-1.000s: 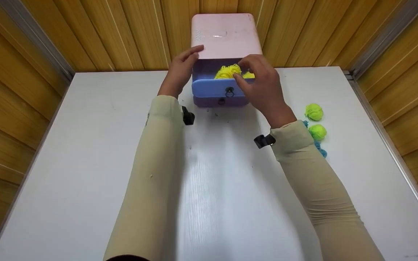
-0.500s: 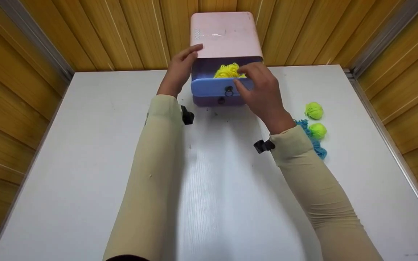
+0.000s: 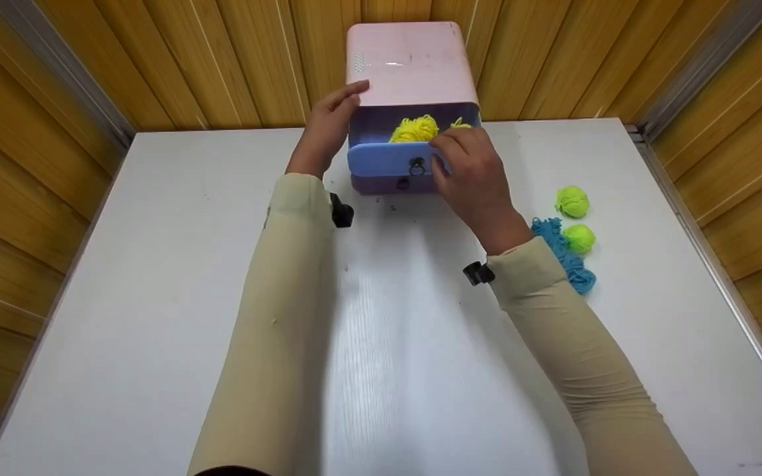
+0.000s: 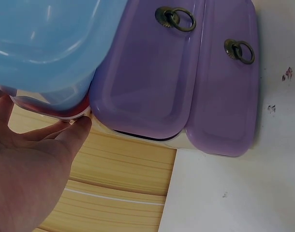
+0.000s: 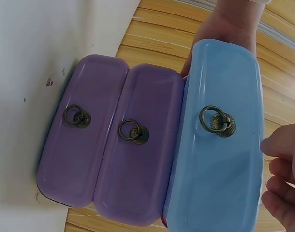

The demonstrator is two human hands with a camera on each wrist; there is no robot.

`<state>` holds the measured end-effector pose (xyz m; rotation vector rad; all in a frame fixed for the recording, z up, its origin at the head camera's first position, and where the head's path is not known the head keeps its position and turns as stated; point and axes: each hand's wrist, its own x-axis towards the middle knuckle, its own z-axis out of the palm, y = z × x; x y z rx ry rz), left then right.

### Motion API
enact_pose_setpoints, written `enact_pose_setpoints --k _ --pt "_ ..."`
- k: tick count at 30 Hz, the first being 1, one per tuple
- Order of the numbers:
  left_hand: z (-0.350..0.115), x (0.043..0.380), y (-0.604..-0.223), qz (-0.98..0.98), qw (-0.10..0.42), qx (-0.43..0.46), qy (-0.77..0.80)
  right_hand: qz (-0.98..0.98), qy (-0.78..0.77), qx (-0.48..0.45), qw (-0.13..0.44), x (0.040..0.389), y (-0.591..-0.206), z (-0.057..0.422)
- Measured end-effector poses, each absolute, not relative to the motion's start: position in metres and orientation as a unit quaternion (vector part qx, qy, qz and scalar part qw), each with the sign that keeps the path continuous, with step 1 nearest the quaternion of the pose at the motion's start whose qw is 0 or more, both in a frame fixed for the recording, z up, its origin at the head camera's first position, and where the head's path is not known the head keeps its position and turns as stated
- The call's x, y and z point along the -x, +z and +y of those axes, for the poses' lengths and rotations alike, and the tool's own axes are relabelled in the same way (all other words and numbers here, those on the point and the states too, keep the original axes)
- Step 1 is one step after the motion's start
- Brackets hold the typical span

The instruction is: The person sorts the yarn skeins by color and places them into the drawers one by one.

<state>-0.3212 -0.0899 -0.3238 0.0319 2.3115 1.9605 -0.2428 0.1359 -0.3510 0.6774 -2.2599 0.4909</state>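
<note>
A small pink cabinet (image 3: 414, 63) stands at the table's back edge, its blue top drawer (image 5: 220, 179) pulled out. Inside that drawer lies a yellow yarn bundle (image 3: 414, 129), with more yellow yarn (image 3: 460, 123) to its right, partly behind my right hand. My left hand (image 3: 328, 129) rests on the cabinet's left side, its index finger straight along the top edge and its thumb (image 4: 79, 133) near the front edge. At the right part of the drawer front is my right hand (image 3: 473, 175), fingers loosely bent, fingertips right at the upper rim, nothing held.
Two purple drawers, the middle one (image 5: 140, 169) and the bottom one (image 5: 82, 159), are closed below, each with a ring pull. On the right of the white table (image 3: 176, 264) lie two green yarn balls (image 3: 573, 201) and blue yarn (image 3: 563, 254). Wood-patterned walls surround the table.
My right hand has drawn back from over the yellow yarn to the drawer front's upper rim, uncovering the right-hand yarn and more of the blue yarn. My left hand keeps its place.
</note>
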Motion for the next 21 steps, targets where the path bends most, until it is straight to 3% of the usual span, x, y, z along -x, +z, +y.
enact_pose_setpoints --k 21 --pt "-0.092 0.322 -0.323 0.761 0.063 -0.008 0.645 -0.876 0.165 -0.26 0.372 0.257 -0.349 0.129"
